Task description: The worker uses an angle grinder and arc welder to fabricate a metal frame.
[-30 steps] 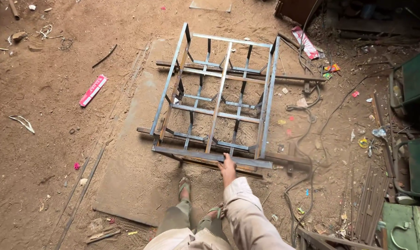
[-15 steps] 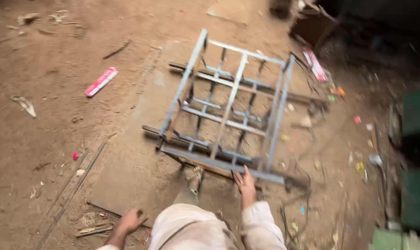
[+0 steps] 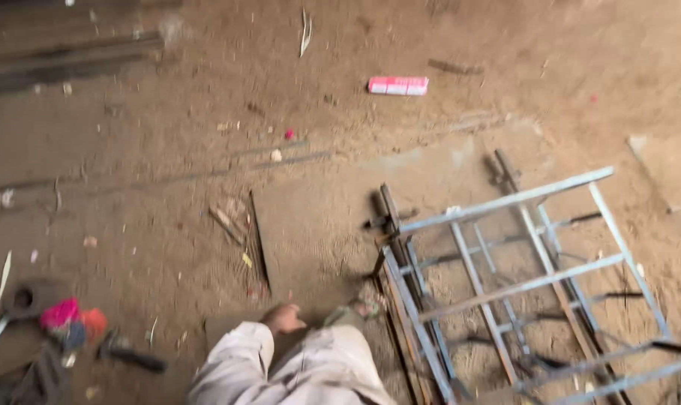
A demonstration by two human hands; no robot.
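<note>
A grey metal grille frame of welded bars lies flat on the dirt floor at the right, resting on dark steel strips. My left hand shows at the end of a beige sleeve and rests low on a flat metal sheet, just left of the frame's near corner. It is blurred, so I cannot make out its fingers. My foot in a sandal stands between that hand and the frame. My right hand is out of view.
A pink and white box lies on the dirt farther off. At the lower left sit pink and orange objects, a dark tool handle and a round metal part. Long dark rods lie at top left.
The view has swung left, so the frame now sits at the right. My right hand, which was on the frame's near edge, has left the view. My left hand stays low by the floor.
</note>
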